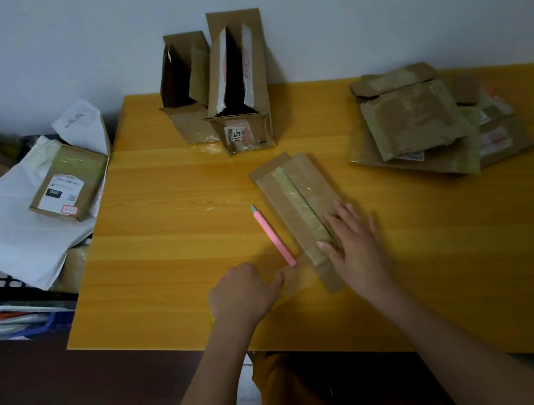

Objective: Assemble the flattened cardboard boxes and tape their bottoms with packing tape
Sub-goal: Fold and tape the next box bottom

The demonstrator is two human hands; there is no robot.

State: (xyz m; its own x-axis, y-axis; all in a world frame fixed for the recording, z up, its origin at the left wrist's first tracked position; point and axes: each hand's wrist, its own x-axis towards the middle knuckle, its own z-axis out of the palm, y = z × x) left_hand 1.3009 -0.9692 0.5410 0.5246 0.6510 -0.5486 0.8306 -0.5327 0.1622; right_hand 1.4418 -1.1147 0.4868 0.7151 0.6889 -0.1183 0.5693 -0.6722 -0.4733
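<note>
Head view, nearest first: we see the left hand [244, 292] curled loosely at the table's [162, 252] near edge with thumb and forefinger drawn out along a clear tape strip [299, 275], apparently pulling it taut, though whether it pinches the tape or a hidden roll we cannot tell. Just beyond, the right hand [351, 241] lies flat, fingers straight and spread, pressing the tape seam on the small box [295, 194] mid-table, we judge to bond it, with a pink cutter [272, 234] just beside. Farther back stand two assembled boxes [217, 88] against the wall, flattened boxes [433, 122] stacked at right; their labels are unreadable.
</note>
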